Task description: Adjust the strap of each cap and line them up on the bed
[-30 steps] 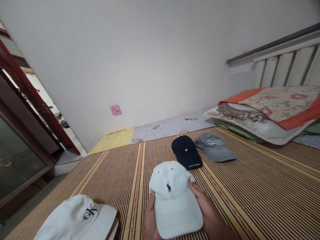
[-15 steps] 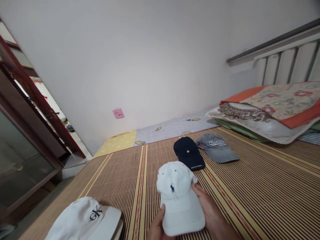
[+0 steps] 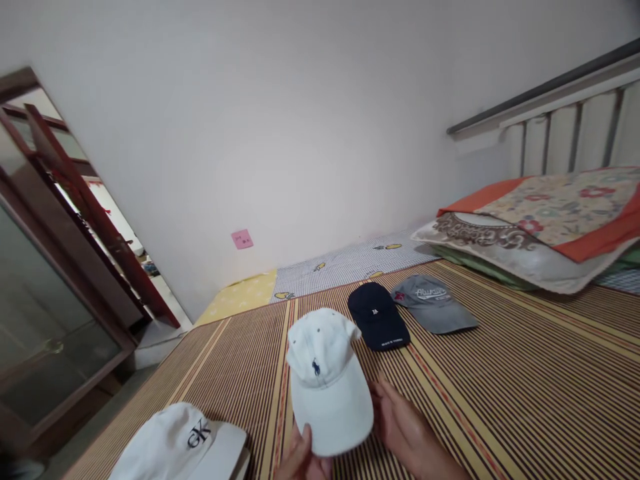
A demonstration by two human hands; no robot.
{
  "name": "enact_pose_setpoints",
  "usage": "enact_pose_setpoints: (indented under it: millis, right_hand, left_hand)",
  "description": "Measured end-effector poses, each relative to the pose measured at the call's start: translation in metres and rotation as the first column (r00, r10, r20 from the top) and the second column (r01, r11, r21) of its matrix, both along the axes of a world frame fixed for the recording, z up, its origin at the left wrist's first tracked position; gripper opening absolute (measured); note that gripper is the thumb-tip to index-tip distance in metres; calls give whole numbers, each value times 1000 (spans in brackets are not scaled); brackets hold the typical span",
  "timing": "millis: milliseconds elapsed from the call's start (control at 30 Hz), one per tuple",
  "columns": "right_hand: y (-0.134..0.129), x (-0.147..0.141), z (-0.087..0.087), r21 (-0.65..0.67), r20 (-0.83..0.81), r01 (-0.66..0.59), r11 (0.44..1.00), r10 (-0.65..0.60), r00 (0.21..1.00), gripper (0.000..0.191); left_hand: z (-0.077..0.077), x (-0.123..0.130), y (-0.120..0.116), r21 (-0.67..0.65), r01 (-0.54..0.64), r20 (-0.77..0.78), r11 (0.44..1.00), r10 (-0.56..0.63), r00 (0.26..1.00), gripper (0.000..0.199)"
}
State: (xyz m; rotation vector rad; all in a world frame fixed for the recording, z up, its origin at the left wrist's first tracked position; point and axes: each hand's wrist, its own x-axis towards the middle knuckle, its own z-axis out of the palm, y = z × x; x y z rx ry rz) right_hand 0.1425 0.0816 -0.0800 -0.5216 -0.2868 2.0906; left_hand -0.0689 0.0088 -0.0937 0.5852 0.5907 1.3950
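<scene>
We see the white polo cap [image 3: 325,380] lying on the striped mat [image 3: 525,400] near its front edge, brim toward us. Our left hand [image 3: 300,460] pinches the brim with the thumb on top; our right hand [image 3: 405,433] lies open just beside it, apart. A navy cap [image 3: 377,325] and a grey cap [image 3: 433,303] sit farther back toward the mat's far edge, another white cap [image 3: 175,447] at the front-left corner; bare mat stretches rightward.

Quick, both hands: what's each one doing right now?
Left hand: closed on the brim of the white cap, thumb on top.
Right hand: open, beside the cap, holding nothing.
</scene>
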Motion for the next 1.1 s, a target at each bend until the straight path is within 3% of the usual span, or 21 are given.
enact_pose_setpoints:
  millis: [67,133,233,300,367,467,567,767,933,1100]
  right_hand:
    - [4,2,-4,-54,70,46,997,-42,997,41]
    - [7,4,-4,-80,113,73,994,-64,992,42]
    - [9,7,0,-68,127,85,994,-76,989,39]
    - [10,9,1,-74,144,93,993,-82,986,37]
    - [11,10,1,-83,158,102,991,-88,984,38]
    - [13,14,-1,-71,156,111,991,-99,983,38]
    - [15,16,-3,-67,172,112,991,-99,980,35]
    - [15,14,-9,-55,182,96,994,-85,980,32]
    - [15,11,-13,-55,170,87,995,-77,982,32]
    - [15,9,-16,-40,162,89,995,-81,983,29]
  left_hand:
    - [26,1,20,61,-91,23,994,90,996,55]
    - [52,1,49,23,-152,15,988,151,988,62]
    - [72,0,100,-80,-312,-25,947,311,950,57]
    - [65,-2,129,-165,-382,-57,909,378,924,48]
    - [47,-5,149,-248,-427,-85,869,420,904,45]
    - [15,-7,160,-347,-464,-116,815,453,884,44]
    - [-3,-8,160,-406,-476,-129,780,467,875,39]
    - [0,-13,153,-471,-473,-157,745,457,876,26]
    - [1,-6,141,-451,-433,-131,780,422,897,17]
    - [-9,13,142,-471,-440,-128,764,434,892,35]
